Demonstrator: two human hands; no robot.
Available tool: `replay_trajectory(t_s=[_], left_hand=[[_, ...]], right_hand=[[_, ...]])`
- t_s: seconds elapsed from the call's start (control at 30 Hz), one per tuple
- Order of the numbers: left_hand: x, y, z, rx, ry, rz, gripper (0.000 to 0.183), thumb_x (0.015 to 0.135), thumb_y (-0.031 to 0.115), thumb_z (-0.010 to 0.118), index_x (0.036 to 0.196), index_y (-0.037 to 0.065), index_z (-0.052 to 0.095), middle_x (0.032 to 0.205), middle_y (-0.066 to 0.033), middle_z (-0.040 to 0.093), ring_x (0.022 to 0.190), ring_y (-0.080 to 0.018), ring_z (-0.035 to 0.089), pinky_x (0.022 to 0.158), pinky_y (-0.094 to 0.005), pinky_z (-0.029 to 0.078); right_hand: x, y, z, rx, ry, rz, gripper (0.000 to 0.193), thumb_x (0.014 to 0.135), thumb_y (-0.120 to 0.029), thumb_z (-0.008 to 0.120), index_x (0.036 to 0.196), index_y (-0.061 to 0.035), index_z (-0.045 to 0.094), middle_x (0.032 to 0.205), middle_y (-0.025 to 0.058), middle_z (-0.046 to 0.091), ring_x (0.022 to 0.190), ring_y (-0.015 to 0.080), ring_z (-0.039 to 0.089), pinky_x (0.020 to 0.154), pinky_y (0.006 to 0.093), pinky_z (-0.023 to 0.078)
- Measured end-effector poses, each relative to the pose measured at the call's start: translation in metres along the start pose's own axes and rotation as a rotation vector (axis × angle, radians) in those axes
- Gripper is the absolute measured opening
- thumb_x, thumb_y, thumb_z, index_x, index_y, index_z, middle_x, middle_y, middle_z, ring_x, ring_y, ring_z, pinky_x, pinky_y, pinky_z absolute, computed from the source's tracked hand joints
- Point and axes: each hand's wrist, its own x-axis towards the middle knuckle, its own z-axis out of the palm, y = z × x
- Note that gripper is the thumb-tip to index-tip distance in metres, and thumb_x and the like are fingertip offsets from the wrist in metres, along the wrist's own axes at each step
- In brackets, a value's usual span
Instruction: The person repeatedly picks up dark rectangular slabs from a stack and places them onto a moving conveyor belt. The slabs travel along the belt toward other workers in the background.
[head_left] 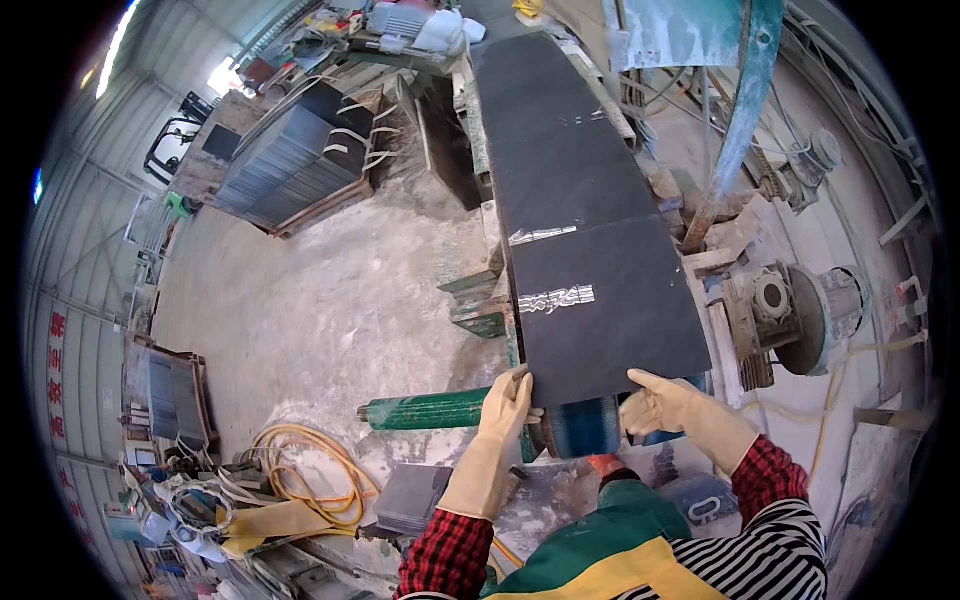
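A long dark grey slab (pixel 610 330) lies flat along the machine bed in front of me, with another dark slab (pixel 550 120) end to end beyond it. Shiny silvery marks show on the upper faces. My left hand (pixel 505 405), in a cream rubber glove, is closed at the near left corner, fingertips partly under the edge. At the near right my right hand (pixel 655 402), gloved alike, rests its thumb against the edge while its fingers curl below. Under the near end sits a blue roller (pixel 585 430); a green cylinder (pixel 430 410) sticks out to the left.
Stacked grey slabs (pixel 290 150) stand strapped on a pallet at the far left. Another slab stack (pixel 175 395) is farther left. A coiled yellow hose (pixel 310 470) and several slabs (pixel 410 498) lie low left. To the right is a motor with a wheel (pixel 800 305), beside a blue-green post (pixel 740 120).
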Motion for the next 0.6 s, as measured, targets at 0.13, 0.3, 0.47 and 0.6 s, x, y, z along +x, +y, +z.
replay_trajectory(t_s=[0.13, 0.3, 0.47, 0.6], left_hand=[[-0.03, -0.009, -0.033, -0.027, 0.0, -0.014, 0.048, 0.105, 0.025, 0.052, 0.145, 0.0, 0.045, 0.097, -0.0137, 0.07, 0.073, -0.0181, 0.069, 0.065, -0.0285, 0.059], [-0.097, -0.115, -0.092, -0.258, 0.127, -0.105, 0.048, 0.105, 0.025, 0.051, 0.146, -0.001, 0.043, 0.103, -0.0165, 0.07, 0.075, -0.0183, 0.068, 0.066, -0.0295, 0.059], [-0.187, -0.229, -0.15, -0.531, 0.458, -0.145, 0.052, 0.104, 0.027, 0.054, 0.147, 0.0, 0.04, 0.112, -0.0201, 0.069, 0.083, -0.0228, 0.071, 0.072, -0.0312, 0.061], [-0.292, -0.311, -0.184, -0.675, 0.842, -0.104, 0.05, 0.102, 0.022, 0.058, 0.142, -0.003, 0.042, 0.112, -0.019, 0.068, 0.085, -0.0222, 0.07, 0.072, -0.03, 0.06]], right_hand=[[0.014, -0.012, -0.042, 0.138, -0.152, 0.031, 0.055, 0.099, -0.05, 0.058, 0.088, 0.0027, 0.069, 0.069, 0.0082, 0.066, 0.059, 0.0198, 0.065, 0.05, 0.0242, 0.053], [0.008, 0.044, 0.069, 0.45, 0.026, -0.682, 0.043, 0.105, -0.037, 0.049, 0.104, 0.0028, 0.066, 0.091, 0.0084, 0.069, 0.076, 0.018, 0.065, 0.062, 0.0277, 0.059], [0.078, 0.042, 0.102, 0.221, -0.584, -0.724, 0.035, 0.106, -0.029, 0.048, 0.118, 0.0009, 0.062, 0.102, 0.0078, 0.063, 0.083, 0.0144, 0.056, 0.073, 0.0268, 0.059], [0.111, 0.11, 0.19, -0.208, -0.203, -0.553, 0.031, 0.101, -0.025, 0.058, 0.118, 0.0002, 0.063, 0.101, 0.0165, 0.073, 0.086, 0.0256, 0.074, 0.072, 0.0346, 0.063]])
